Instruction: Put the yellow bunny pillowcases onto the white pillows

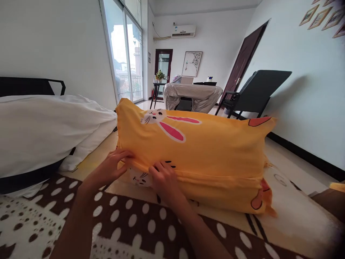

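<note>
Yellow pillow (215,147), one long form or two stacked (cannot tell which), lying crosswise in front of the person on a spotted brown cloth (122,212) and the paler cream area beside it. Fabric plump, with a raised seam or fold along the near side; corners pointed. Rabbit print (154,116) with long pink-centred ears on top, towards the left end; second rabbit face lower down, partly hidden by fingers; orange-red printed shapes at the right end.

Left hand (118,162): at the near left corner of the pillow, thumb and fingers pinching its edge. Right hand (164,176): just beside the left, fingers curled over the near edge and gripping the fabric.

Surroundings: white bedding (51,126), bulky and rumpled, at left, with a black frame (27,85) behind it; dark reclining chair (258,91) near the right wall; potted plant (160,75) on a dark stand; framed picture (192,63) and air conditioner (183,31) on the far wall
</note>
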### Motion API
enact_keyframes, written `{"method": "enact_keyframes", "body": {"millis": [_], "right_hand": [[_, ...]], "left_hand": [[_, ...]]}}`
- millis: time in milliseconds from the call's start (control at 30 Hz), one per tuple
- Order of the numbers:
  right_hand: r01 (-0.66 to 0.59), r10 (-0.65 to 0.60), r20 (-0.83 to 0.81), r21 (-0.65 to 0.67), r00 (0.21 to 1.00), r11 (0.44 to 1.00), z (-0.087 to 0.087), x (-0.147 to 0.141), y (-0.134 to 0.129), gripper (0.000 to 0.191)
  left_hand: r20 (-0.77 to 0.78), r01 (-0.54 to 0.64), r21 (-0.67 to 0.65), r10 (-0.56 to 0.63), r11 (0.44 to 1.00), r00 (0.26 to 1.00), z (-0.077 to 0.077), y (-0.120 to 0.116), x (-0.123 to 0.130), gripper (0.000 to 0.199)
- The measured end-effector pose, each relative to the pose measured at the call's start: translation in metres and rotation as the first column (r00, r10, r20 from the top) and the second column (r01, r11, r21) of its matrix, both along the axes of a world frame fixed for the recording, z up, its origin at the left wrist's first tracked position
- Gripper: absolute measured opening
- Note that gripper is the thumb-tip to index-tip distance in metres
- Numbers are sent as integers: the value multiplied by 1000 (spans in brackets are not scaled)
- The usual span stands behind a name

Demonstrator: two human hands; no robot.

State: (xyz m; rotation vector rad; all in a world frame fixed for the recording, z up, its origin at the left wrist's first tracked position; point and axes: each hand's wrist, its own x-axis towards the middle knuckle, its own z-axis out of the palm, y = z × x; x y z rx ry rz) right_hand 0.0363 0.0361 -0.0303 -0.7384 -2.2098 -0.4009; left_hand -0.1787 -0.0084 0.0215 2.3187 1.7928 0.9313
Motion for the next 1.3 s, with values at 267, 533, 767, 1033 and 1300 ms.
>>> {"method": "enact_keyframes", "body": {"millis": [267,533,767,1033,1300], "right_hand": [[-27,27,16,25,1000,999,2,0,-2,19],[-99,95,85,44,992,994,6,1,-4,39],[-140,134,83,70,988,988,6,2,-2,30],[-135,131,97,37,987,990,8,2,-5,27],[-113,136,191,-124,972,986,13,1,-8,14]], "left_hand": [[-98,-66,67,72,996,993,-14,18,6,8],[-48,-66,89,71,994,996,-9,12,8,12],[-11,-84,105,86,991,996,-15,16,3,10],[3,39,16,-39,999,999,-12,11,1,14],[-29,17,-188,-23,982,999,-1,2,-1,19]]}}
